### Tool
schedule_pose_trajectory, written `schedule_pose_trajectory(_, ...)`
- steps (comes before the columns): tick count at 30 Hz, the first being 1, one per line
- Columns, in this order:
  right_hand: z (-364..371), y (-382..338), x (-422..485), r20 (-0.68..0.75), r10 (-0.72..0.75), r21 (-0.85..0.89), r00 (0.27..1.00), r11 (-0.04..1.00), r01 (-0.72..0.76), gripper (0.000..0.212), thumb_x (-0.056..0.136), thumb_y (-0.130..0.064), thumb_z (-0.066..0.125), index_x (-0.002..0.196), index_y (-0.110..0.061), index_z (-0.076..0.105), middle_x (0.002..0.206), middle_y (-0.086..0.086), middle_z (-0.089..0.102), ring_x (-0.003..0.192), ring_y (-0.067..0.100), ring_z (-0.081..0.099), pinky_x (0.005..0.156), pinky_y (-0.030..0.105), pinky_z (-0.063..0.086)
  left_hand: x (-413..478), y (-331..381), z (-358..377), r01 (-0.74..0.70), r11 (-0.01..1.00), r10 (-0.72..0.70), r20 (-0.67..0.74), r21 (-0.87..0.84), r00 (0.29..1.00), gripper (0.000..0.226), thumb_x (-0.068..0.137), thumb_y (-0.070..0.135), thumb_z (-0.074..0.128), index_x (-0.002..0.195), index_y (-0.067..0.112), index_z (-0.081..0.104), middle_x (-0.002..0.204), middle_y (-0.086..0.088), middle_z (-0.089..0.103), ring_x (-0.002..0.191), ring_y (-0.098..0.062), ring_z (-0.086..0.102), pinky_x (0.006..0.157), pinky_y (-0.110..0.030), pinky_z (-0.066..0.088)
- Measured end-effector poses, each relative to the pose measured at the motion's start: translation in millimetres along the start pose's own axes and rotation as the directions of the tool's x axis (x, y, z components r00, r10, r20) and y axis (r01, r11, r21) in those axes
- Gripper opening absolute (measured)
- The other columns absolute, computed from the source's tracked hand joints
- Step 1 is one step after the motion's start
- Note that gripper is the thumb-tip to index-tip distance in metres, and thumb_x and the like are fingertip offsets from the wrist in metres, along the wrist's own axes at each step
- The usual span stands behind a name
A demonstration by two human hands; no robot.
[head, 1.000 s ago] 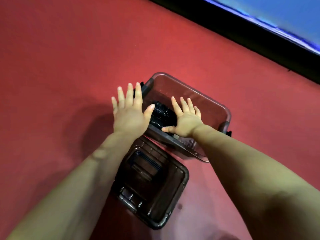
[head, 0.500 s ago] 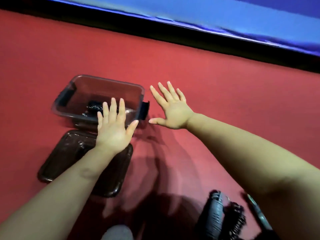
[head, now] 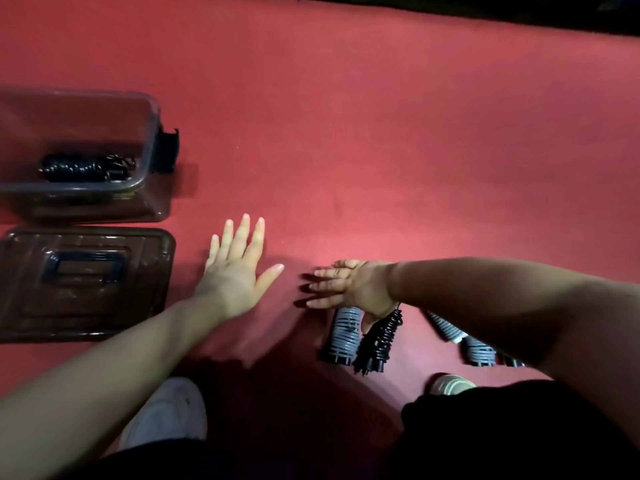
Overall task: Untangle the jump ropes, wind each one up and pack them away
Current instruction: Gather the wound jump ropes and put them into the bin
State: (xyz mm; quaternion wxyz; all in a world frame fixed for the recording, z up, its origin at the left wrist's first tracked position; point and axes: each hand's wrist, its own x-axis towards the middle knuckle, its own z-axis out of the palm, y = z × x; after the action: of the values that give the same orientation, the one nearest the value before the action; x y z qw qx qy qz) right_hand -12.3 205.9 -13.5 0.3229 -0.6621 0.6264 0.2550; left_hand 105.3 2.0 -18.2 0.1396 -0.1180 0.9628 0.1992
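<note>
A clear plastic box [head: 147, 140] stands at the left on the red floor, with one wound black jump rope [head: 86, 167] inside. Its dark lid [head: 83, 285] lies just in front of it. A second wound rope, grey ribbed handle and black beaded cord [head: 360, 336], lies near my feet. My right hand [head: 349, 285] hovers right above its far end, fingers straight and pointing left, holding nothing. My left hand [head: 235, 268] is spread flat over the floor between lid and rope. More grey handles [head: 464, 341] lie partly hidden under my right forearm.
Red carpet [head: 381, 133] stretches wide to the back and right. A dark edge runs along the top. My white shoes [head: 166, 414] and dark clothing fill the bottom of the view.
My view has swung right and down. Both hands left the box: the left moved right past the lid, the right dropped down to the wound rope near my feet.
</note>
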Motion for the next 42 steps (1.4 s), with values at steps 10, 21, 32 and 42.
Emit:
schedule_pose_trajectory(10, 28, 8, 19, 0.113, -0.187, -0.133, 0.976, 0.97, 0.201, 0.08, 0.091, -0.038, 0.054, 0.148, -0.041, -0.001, 0.159, -0.002, -0.003, 0.146, 0.02, -0.003, 0.118, 0.039, 0.003, 0, -3, 20, 0.003, 0.998, -0.001, 0.036, -0.064, 0.999, 0.079, 0.095, 0.054, 0.031, 0.148, 0.022, -0.018, 0.157, -0.004, -0.021, 0.143, -0.024, -0.023, 0.116, -0.037, -0.013)
schedule_pose_trajectory(21, 10, 15, 27, -0.01, -0.291, -0.264, 0.957, 0.924, 0.278, 0.067, 0.091, -0.007, 0.046, 0.149, -0.031, 0.021, 0.133, 0.006, 0.042, 0.121, 0.027, 0.037, 0.088, 0.037, 0.044, 10, -20, 16, -0.032, 0.997, 0.035, 0.043, -0.072, 0.998, 0.081, 0.093, 0.06, 0.027, 0.146, 0.023, -0.022, 0.156, -0.001, -0.023, 0.142, -0.02, -0.026, 0.116, -0.036, -0.013)
schedule_pose_trajectory(32, -151, 37, 61, -0.832, 0.186, 0.232, 0.523, 0.972, 0.024, 0.064, 0.093, -0.052, 0.038, 0.144, -0.015, 0.033, 0.104, 0.008, 0.05, 0.091, 0.023, 0.049, 0.081, 0.03, 0.043, 11, -163, -103, 0.168, 0.969, -0.247, -0.641, -0.182, 0.727, 0.073, 0.092, 0.043, 0.039, 0.149, 0.004, 0.016, 0.156, -0.021, 0.012, 0.144, -0.041, 0.004, 0.115, -0.049, 0.002)
schedule_pose_trajectory(42, -362, 12, 214, -0.551, 0.343, 0.334, 0.761, 0.926, -0.176, 0.07, 0.088, -0.042, 0.06, 0.147, -0.031, 0.024, 0.134, 0.009, 0.038, 0.124, 0.03, 0.043, 0.1, 0.033, 0.036, 22, -303, -140, 0.525, 0.766, -0.642, -0.477, -0.371, 0.601, 0.059, 0.102, 0.028, 0.028, 0.151, 0.005, 0.005, 0.16, -0.009, 0.004, 0.147, -0.027, -0.003, 0.118, -0.043, -0.004)
